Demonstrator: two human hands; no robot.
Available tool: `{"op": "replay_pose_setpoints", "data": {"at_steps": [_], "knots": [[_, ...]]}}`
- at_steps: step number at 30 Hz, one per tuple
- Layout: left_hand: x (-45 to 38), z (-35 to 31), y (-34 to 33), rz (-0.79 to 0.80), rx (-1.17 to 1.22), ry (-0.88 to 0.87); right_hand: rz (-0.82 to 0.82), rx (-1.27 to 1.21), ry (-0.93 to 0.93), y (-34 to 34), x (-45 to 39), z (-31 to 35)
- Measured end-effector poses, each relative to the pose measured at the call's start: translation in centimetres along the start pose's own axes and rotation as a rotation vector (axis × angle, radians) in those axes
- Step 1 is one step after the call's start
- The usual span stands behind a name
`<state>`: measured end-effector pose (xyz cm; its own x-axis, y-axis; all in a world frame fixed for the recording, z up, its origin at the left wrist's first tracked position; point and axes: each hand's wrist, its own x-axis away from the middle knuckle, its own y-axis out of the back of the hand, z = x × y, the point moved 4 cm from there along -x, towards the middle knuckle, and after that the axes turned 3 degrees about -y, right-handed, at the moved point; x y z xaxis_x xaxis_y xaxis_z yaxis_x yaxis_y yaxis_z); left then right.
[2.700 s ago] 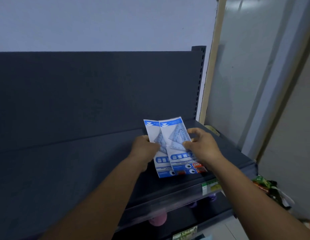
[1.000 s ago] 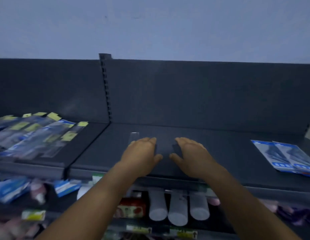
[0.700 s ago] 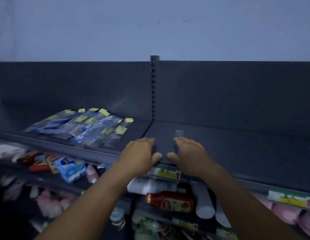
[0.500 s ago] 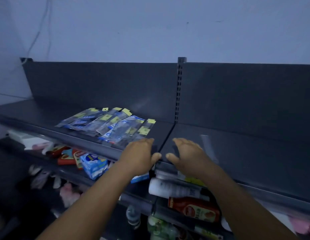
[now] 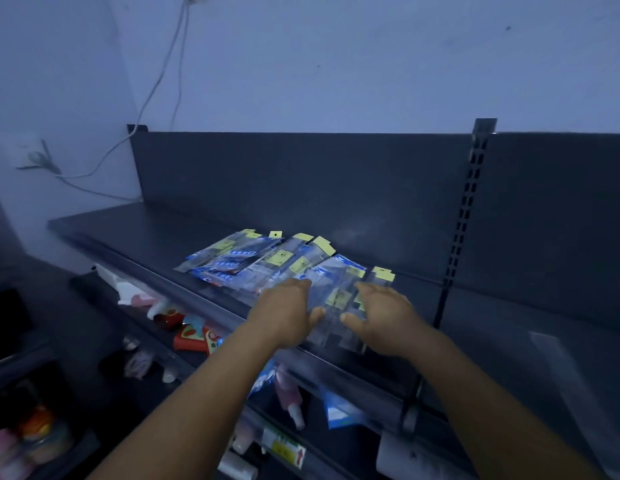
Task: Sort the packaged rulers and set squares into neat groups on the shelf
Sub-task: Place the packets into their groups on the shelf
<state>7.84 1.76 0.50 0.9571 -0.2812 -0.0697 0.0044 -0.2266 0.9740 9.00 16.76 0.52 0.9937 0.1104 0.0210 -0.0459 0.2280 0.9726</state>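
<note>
A loose spread of clear packaged rulers (image 5: 267, 261) with yellow and blue header cards lies on the dark top shelf (image 5: 128, 230). My left hand (image 5: 284, 315) and my right hand (image 5: 384, 317) hover palm down over the near right end of the spread, fingers relaxed, holding nothing. Between them shows a clear packet with yellow labels (image 5: 336, 299). Whether my fingertips touch the packets I cannot tell.
A slotted upright (image 5: 464, 216) divides this shelf bay from the one at right, where a clear packet (image 5: 558, 362) lies. Lower shelves hold bottles, a red box (image 5: 194, 337) and blue packs. Cables hang down the wall at back left.
After laying two blue set-square packets at the far right of the shelf, both empty hands travelled left along it. They are now over the pile of ruler packets.
</note>
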Motion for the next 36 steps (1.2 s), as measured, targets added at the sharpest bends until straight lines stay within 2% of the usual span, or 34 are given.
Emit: {"op": "replay_pose_setpoints", "data": {"at_steps": [7, 9, 13, 19, 25, 30, 36], "knots": [[-2.5, 1.0, -1.1, 0.051, -0.067, 0.007, 0.042, 0.003, -0.098, -0.8, -2.1, -1.2], [-2.8, 1.0, -1.6, 0.083, -0.098, -0.003, 0.085, 0.036, -0.158, -1.3, -2.1, -1.6], [-4.0, 1.1, -2.5, 0.045, -0.082, -0.074, 0.186, 0.047, -0.227, -2.5, -2.2, -1.5], [-5.3, 0.9, -3.0, -0.019, -0.022, -0.189, 0.07, -0.209, -0.163, -2.3, -2.0, 1.3], [-5.6, 2.1, -2.7, -0.016, -0.031, -0.201, -0.012, -0.133, -0.378, -3.3, -1.4, 1.2], [-5.2, 1.9, -2.8, 0.051, 0.032, -0.257, -0.047, -0.182, -0.402, -2.5, -0.5, 2.5], [-5.5, 1.3, -2.9, 0.054, 0.184, -0.23, -0.123, -0.277, -0.452, -2.2, -0.6, 2.9]]}}
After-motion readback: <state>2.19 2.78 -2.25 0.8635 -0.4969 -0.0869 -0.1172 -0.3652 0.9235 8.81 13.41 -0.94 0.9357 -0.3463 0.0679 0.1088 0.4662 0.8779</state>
